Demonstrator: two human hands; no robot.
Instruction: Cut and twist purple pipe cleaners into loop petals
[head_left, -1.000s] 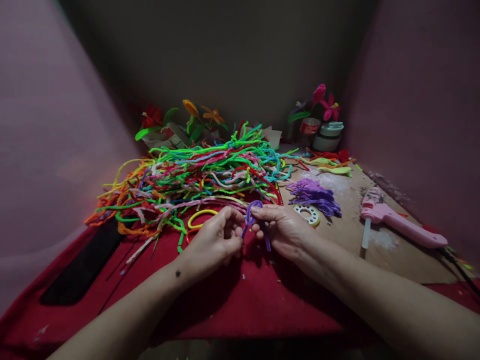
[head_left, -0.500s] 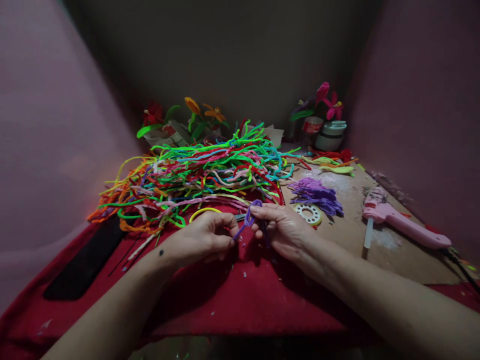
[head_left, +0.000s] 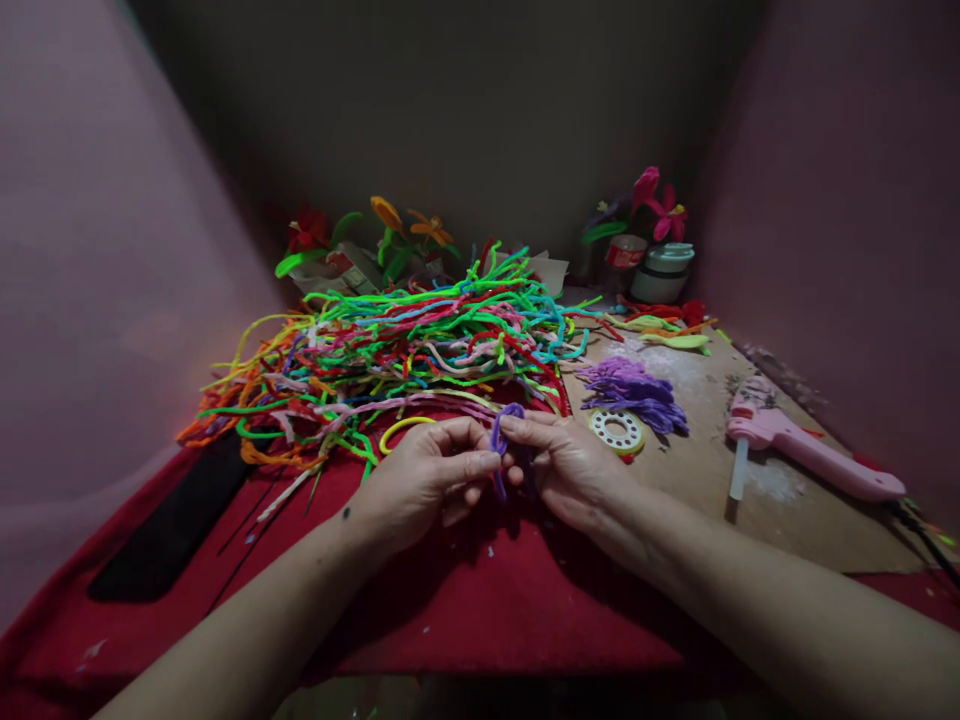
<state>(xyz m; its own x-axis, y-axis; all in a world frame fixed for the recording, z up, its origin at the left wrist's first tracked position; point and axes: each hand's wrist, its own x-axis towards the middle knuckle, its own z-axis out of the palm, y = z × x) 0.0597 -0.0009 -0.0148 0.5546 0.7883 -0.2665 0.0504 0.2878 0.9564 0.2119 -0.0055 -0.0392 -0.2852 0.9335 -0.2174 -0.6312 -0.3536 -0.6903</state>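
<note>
Both of my hands meet over the red cloth (head_left: 480, 600) and pinch a purple pipe cleaner (head_left: 504, 428) bent into a small loop. My left hand (head_left: 427, 478) grips its lower part with thumb and fingers closed. My right hand (head_left: 566, 462) pinches the loop from the right side, fingers closed around it. The loop's top sticks up between the fingertips. Just behind the hands lies a big tangled heap of multicoloured pipe cleaners (head_left: 397, 350), and a yellow ring of pipe cleaner (head_left: 397, 430) lies beside my left hand.
On the brown board (head_left: 712, 500) at right lie a pile of purple loops (head_left: 637, 390), a white perforated disc (head_left: 616, 430) and a pink glue gun (head_left: 802, 450). Finished pipe-cleaner flowers (head_left: 652, 200) and small jars stand at the back. A black strip (head_left: 172, 520) lies at left.
My left hand has closed in toward the right hand again after pulling slightly left and down; the loop's loose tail is now tucked between the hands. The right hand has hardly moved.
</note>
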